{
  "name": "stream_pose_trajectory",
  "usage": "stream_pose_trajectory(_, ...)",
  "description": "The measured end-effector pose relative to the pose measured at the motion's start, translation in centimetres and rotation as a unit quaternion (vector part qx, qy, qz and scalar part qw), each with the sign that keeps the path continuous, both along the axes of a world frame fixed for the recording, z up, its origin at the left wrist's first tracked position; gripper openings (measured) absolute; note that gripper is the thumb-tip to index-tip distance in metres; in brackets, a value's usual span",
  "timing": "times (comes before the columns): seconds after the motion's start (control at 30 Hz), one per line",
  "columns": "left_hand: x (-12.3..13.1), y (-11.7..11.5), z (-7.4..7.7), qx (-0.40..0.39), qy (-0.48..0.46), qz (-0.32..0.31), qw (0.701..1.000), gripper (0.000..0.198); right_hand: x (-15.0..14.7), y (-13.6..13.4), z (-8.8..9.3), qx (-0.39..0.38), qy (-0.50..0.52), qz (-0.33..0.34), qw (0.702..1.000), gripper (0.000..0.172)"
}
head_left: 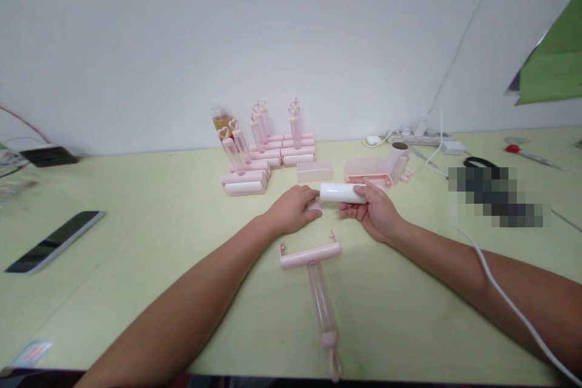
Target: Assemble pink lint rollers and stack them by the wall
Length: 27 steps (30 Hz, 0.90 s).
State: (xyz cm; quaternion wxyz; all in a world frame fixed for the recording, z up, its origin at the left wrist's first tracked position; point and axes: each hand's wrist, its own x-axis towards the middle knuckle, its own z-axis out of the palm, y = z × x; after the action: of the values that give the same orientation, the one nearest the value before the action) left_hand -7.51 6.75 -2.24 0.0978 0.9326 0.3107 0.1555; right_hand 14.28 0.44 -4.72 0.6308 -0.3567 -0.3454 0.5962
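A white lint roller refill (pixel 341 193) lies nearly level in my right hand (pixel 379 213), thumb on top and fingers curled beneath. Its left end comes close to the fingertips of my left hand (pixel 294 209). Between that hand's thumb and index finger shows a small pink piece (pixel 314 206), mostly hidden, low over the table. Nearer to me lies a pink lint roller handle (pixel 310 254) with a bare two-armed frame, a clear grip and a loop at its end. Just beyond my hands sits a translucent pink cover (pixel 314 171).
Several assembled pink lint rollers (pixel 245 185) stand at the back left of the table (pixel 182 309). Behind my right hand are more pink parts (pixel 368 168) and a cardboard-cored roll (pixel 399 157). A phone (pixel 57 242) lies left; a white cable (pixel 495 282) crosses my right forearm.
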Motion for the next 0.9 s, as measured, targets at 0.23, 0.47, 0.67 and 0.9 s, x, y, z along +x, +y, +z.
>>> stream_pose_trajectory(0.23,-1.9,-0.3,0.1,-0.035,-0.039,-0.002,0.999,0.041,0.0,0.0,-0.2,0.003,-0.004,0.006,1.000,0.017)
stream_pose_trajectory(0.47,-2.4,0.1,-0.2,-0.037,-0.052,0.062,0.996,0.033,0.2,0.3,-0.6,0.014,-0.009,0.005,1.000,0.018)
stream_pose_trajectory(0.67,-2.5,-0.2,0.4,0.006,-0.005,0.016,1.000,0.021,0.3,0.2,-0.8,0.019,-0.018,0.018,0.999,0.018)
stream_pose_trajectory(0.9,-2.2,-1.1,0.9,-0.067,-0.133,0.060,0.987,0.048,0.3,-0.2,-0.2,0.011,0.021,0.092,0.995,0.027)
